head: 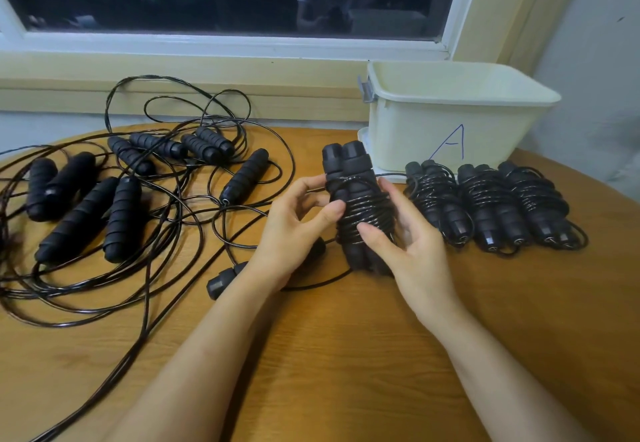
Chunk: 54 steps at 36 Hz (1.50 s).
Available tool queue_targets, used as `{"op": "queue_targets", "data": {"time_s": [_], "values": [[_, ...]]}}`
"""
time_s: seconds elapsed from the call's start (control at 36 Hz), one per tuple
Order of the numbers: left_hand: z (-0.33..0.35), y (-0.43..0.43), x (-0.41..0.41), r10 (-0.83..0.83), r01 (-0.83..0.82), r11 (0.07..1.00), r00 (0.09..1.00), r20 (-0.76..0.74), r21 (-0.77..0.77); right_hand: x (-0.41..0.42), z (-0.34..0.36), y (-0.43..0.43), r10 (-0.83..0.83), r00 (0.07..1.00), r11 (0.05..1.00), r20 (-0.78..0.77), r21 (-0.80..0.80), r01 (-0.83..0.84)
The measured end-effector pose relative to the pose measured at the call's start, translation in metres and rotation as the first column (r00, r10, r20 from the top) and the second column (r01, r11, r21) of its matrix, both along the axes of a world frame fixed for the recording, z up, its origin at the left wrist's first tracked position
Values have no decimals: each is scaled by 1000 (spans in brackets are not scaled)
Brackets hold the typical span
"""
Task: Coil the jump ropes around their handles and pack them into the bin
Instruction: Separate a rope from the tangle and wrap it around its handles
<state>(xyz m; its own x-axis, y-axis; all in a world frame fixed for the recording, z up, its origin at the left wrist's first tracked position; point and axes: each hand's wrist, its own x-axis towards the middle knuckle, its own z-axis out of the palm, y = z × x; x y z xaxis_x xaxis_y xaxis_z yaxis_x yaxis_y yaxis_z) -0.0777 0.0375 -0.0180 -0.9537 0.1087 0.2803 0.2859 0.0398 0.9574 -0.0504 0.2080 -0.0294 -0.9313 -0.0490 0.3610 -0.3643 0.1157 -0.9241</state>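
Observation:
A black jump rope bundle [356,199], two foam handles side by side with cord wound round them, stands upright above the table's middle. My left hand [298,230] grips its left side, thumb across the coils. My right hand [412,244] holds its right side, thumb pressed on the lower coils. Three coiled bundles [495,209] lie in a row to the right. A cream bin [450,112] marked "A" stands behind them at the back right. Several uncoiled ropes [121,192] with black handles sprawl in a tangle on the left.
A loose black handle [225,280] lies under my left wrist with cord trailing past the bundle. The round wooden table [346,355] reaches the window sill [173,71] at the back. A grey wall is at the right.

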Motion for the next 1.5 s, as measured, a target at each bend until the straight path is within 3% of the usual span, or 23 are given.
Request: {"op": "queue_targets", "data": {"time_s": [0.28, 0.36, 0.53, 0.81, 0.94, 1.14, 1.33, 1.42, 1.5], "values": [[2, -1, 0, -6, 7, 998, 1000, -21, 68, -3, 9, 7, 170, 977, 963, 131, -232, -137], [2, 0, 0, 5, -4, 996, 1000, -18, 86, -1, 8, 4, 137, 982, 969, 127, -225, -106], [3, 2, 3, 9, -7, 998, 1000, -27, 69, 0, 3, 0, -106, 993, 994, -45, -37, 104], [4, 6, 5, 80, -78, 996, 995, -57, 47, -2, -5, 0, -269, 906, 939, -328, 119, 322], [4, 8, 6, 103, -101, 994, 993, -60, 32, 0, -3, -2, -275, 895, 840, -350, 366, 401], [5, 12, 9, 53, -51, 997, 998, -40, 51, 1, -2, -8, -346, 875, 581, -338, 655, 483], [3, 18, 12, -11, 12, 1000, 1000, -24, 15, -4, -1, -6, -455, 786, 438, -419, 663, 607], [2, 18, 12, -3, 2, 1000, 999, -42, -28, -4, -2, -3, -444, 776, 457, -449, 631, 626], [3, 16, 12, -2, -4, 998, 996, -88, -64, -3, -2, -1, -427, 806, 570, -411, 569, 593]]}}
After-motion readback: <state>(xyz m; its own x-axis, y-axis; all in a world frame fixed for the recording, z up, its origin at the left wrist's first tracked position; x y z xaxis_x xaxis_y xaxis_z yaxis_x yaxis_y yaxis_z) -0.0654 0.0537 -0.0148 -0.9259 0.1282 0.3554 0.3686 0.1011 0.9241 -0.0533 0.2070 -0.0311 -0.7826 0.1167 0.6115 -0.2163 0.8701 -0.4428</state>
